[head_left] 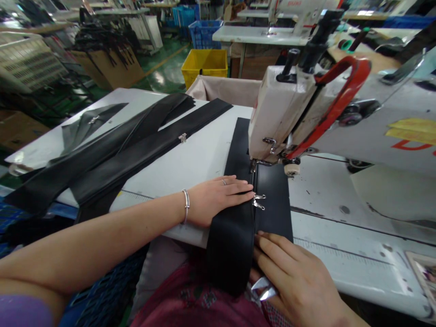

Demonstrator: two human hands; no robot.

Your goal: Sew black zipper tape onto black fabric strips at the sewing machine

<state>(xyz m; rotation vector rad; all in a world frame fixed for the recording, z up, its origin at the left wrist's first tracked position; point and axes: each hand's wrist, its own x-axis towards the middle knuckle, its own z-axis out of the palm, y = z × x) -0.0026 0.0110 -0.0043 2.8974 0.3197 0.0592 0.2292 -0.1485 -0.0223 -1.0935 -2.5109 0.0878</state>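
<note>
A black leather-like strip with a zipper [238, 218] runs under the needle of the sewing machine [272, 118], its near end curling over the table edge. Two silver zipper pulls [259, 201] sit along its middle seam. My left hand [218, 197] lies flat on the strip's left half, fingers stretched toward the pulls. Nearer to me, my right hand [289, 272] has its fingers closed at the strip's seam. Shiny metal blades, apparently thread snips [265, 289], stick out from under its fingers; their handle is hidden.
More black zippered strips [150, 145] lie on the white table [200, 159] at left. Beyond it stand a yellow bin [204, 63], a blue crate [204, 34] and a cardboard box [112, 68]. The machine's red lever guard [340, 104] juts out at right.
</note>
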